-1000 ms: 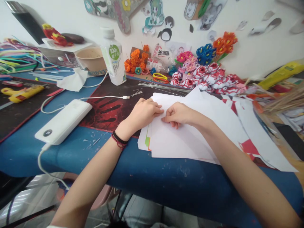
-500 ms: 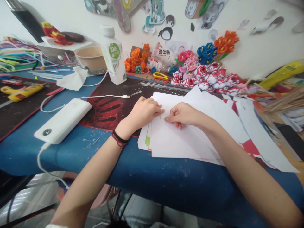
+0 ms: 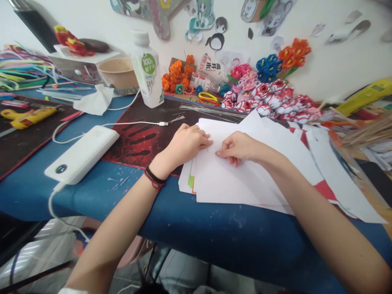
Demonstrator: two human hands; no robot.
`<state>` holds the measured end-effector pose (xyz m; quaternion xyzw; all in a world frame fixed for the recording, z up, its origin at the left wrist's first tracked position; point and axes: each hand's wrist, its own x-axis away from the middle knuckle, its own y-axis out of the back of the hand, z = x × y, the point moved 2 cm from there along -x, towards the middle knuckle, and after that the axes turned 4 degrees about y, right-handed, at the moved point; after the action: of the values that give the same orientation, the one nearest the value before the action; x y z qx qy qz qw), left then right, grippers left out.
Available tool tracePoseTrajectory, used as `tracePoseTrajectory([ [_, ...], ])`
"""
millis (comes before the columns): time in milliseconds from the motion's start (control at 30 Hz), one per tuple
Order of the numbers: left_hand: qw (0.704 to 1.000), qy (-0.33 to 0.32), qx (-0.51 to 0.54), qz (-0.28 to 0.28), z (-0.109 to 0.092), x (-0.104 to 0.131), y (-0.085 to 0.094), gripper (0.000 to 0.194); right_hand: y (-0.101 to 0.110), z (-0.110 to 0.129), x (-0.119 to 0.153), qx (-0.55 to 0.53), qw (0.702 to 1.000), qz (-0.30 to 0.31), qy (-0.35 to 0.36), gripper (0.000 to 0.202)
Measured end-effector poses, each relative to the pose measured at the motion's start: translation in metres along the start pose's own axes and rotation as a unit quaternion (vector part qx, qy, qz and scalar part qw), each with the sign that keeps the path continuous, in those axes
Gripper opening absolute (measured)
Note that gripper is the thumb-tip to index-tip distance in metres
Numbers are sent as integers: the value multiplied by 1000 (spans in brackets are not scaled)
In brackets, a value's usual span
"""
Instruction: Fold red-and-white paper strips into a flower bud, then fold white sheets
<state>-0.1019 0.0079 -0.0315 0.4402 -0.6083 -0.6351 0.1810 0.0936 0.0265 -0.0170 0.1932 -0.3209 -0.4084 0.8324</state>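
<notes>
A stack of white paper sheets (image 3: pixel 245 183) lies on the blue table, with a short thin dark line or piece visible on the top sheet between my hands. My left hand (image 3: pixel 191 143) rests on the left part of the sheets, fingers bent together; anything under its fingertips is too small to tell. Just right of it, my right hand (image 3: pixel 234 149) is closed with thumb and forefinger pinched, low over the paper. What it pinches, if anything, cannot be made out. The hands are a little apart.
A white power bank (image 3: pixel 82 155) with a cable lies at left. Behind stand a white bottle (image 3: pixel 148 77), a paper bowl (image 3: pixel 118 75) and orange flowers (image 3: pixel 180 75). Thin wires (image 3: pixel 208 111) lie behind the paper. Red-and-white bundles (image 3: pixel 275 100) are at back right.
My right hand has shifted very slightly right, away from my left hand. My left hand keeps its place on the paper. The whole view has moved a little.
</notes>
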Motion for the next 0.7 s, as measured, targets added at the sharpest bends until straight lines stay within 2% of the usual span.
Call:
tracePoseTrajectory([
  [700, 1000, -3, -1, -14, -2, 0, 2, 27, 18, -27, 12, 20, 999, -36, -20, 31],
])
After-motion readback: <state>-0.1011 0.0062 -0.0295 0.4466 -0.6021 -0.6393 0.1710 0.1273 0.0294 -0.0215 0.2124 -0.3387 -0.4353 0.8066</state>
